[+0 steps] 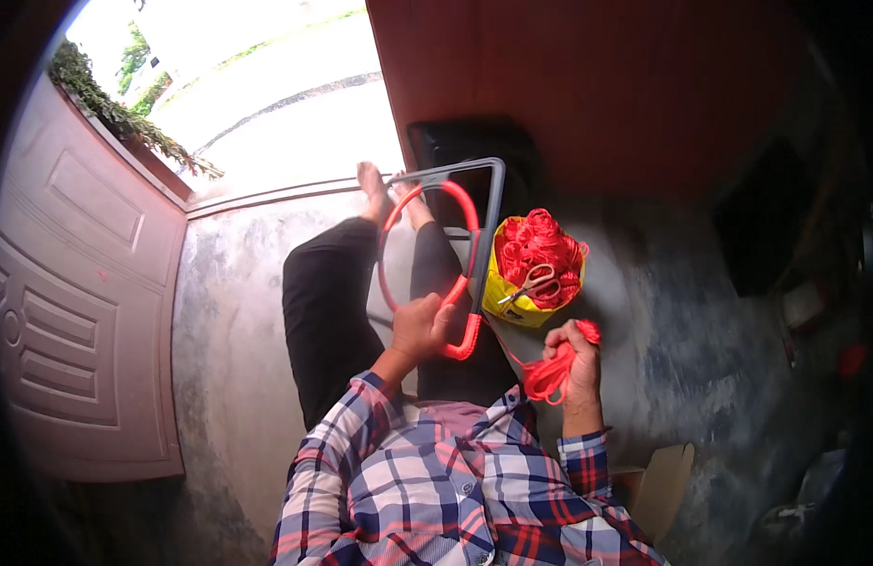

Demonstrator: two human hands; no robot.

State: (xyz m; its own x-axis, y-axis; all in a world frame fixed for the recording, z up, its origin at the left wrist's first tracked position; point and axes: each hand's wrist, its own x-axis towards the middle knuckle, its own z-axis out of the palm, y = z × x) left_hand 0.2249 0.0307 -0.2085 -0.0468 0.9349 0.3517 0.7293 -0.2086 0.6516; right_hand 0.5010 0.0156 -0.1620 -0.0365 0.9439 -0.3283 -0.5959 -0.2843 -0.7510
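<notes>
On the floor by the doorway, the grey frame (493, 203) with its red-wrapped hoop (391, 247) lay over the legs, left hand (419, 325) clamped on it, right hand (573, 363) fisted around red cord (548, 375), best kept taut while wrapping

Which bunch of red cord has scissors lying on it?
The red cord in the yellow bag, on the floor by the frame, has scissors on top. The other bunch is gripped in the right hand, with nothing on it.
</notes>
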